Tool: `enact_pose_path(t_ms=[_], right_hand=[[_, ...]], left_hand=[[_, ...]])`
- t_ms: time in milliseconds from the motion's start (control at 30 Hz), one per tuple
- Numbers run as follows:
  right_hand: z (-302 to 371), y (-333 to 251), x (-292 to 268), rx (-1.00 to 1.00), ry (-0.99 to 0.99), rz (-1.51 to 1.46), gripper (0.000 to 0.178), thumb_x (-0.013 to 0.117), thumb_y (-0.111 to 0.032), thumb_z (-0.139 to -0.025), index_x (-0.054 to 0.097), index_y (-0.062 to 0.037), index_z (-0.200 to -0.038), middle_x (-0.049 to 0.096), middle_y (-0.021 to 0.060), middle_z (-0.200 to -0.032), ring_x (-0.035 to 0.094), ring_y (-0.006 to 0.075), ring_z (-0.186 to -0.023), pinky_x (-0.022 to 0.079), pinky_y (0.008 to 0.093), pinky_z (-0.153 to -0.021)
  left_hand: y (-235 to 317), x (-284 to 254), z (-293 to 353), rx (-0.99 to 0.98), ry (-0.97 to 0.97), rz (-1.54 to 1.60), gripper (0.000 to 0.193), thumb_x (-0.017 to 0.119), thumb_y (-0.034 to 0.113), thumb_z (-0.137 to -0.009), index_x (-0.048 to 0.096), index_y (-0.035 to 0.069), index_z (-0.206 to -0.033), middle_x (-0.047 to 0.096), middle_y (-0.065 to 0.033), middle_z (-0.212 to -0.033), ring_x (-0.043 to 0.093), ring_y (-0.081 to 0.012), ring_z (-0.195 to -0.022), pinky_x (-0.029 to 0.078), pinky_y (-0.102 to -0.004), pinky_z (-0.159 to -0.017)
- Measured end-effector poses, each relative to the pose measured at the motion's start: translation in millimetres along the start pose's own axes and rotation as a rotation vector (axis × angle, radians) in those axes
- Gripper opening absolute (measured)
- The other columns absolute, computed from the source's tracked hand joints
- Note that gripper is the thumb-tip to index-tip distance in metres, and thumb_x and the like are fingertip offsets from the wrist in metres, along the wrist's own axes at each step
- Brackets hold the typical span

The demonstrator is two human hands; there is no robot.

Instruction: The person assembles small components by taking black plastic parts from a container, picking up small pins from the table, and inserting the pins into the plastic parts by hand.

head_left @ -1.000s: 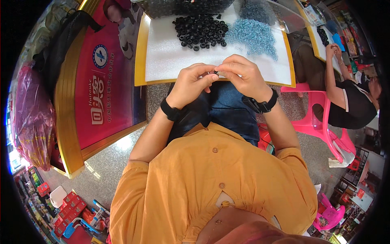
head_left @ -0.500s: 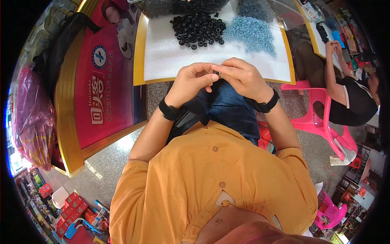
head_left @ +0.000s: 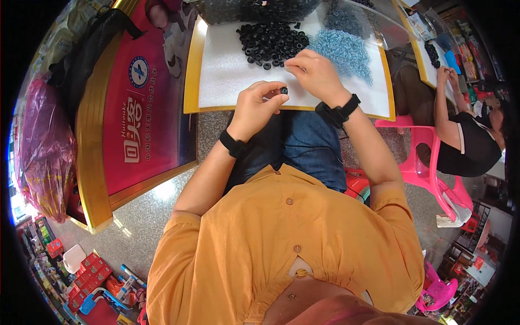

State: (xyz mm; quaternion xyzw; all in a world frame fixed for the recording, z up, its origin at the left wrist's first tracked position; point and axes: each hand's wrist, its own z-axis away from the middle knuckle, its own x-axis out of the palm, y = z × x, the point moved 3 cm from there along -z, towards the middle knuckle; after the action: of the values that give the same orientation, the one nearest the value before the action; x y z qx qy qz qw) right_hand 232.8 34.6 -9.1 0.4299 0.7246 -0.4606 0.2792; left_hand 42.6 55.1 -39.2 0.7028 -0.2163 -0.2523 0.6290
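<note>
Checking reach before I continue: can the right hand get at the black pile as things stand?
Likely yes: the right hand is at the near edge of the black pile, nothing visibly blocking.

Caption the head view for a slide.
Left hand pinching a small black part, right hand near the pile of black parts.

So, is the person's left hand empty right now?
No, the left hand holds a small black piece between its thumb and fingers.
</note>
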Motion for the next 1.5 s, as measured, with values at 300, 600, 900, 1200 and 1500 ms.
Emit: enact_pose_path(t_ms=[300, 600, 900, 1200, 1500], right_hand=[[-19, -3, 10, 0.082, -0.14, 0.171, 0.02, 0.062, -0.023, -0.09, 0.077, -0.0133, -0.099, 0.067, 0.006, -0.099, 0.066, 0.0284, -0.095, 0.055, 0.0414, -0.08], [35, -44, -36, 0.207, -0.007, -0.515, 0.015, 0.071, -0.004, -0.088, 0.074, -0.004, -0.103, 0.061, 0.0034, -0.092, 0.057, 0.0105, -0.083, 0.044, 0.0228, -0.069], [48, -56, -44, 0.045, 0.086, -0.408, 0.017, 0.073, -0.001, -0.086, 0.075, -0.0052, -0.103, 0.062, 0.0041, -0.088, 0.056, 0.0125, -0.069, 0.045, 0.025, -0.06], [55, -61, -43, -0.045, 0.117, -0.317, 0.024, 0.071, 0.002, -0.084, 0.074, -0.0065, -0.106, 0.063, 0.0077, -0.09, 0.061, 0.0199, -0.073, 0.05, 0.0295, -0.063], [59, -64, -40, -0.101, 0.119, -0.264, 0.026, 0.07, 0.003, -0.082, 0.073, -0.0063, -0.106, 0.063, 0.0099, -0.089, 0.063, 0.0254, -0.076, 0.052, 0.0328, -0.066]], left_hand=[[2, -5, 0, -0.025, 0.003, 0.029, 0.026, 0.074, 0.008, -0.09, 0.072, 0.0, -0.114, 0.064, -0.0028, -0.093, 0.062, -0.0082, -0.075, 0.055, -0.0225, -0.062], [23, -5, 5, -0.035, -0.005, 0.054, 0.027, 0.075, 0.008, -0.089, 0.071, 0.0, -0.115, 0.065, -0.0025, -0.093, 0.063, -0.0079, -0.076, 0.056, -0.0226, -0.063], [35, 2, 11, 0.092, -0.029, -0.071, 0.026, 0.076, 0.003, -0.087, 0.071, -0.001, -0.112, 0.065, -0.0055, -0.093, 0.064, -0.0102, -0.079, 0.058, -0.0235, -0.064], [37, 3, 12, 0.203, -0.042, -0.219, 0.026, 0.075, 0.0, -0.086, 0.071, -0.001, -0.111, 0.066, -0.0076, -0.094, 0.066, -0.0122, -0.077, 0.059, -0.0243, -0.066], [39, 4, 12, 0.236, -0.07, -0.323, 0.025, 0.075, 0.001, -0.085, 0.07, -0.002, -0.109, 0.067, -0.0085, -0.091, 0.068, -0.0139, -0.073, 0.059, -0.0253, -0.065]])
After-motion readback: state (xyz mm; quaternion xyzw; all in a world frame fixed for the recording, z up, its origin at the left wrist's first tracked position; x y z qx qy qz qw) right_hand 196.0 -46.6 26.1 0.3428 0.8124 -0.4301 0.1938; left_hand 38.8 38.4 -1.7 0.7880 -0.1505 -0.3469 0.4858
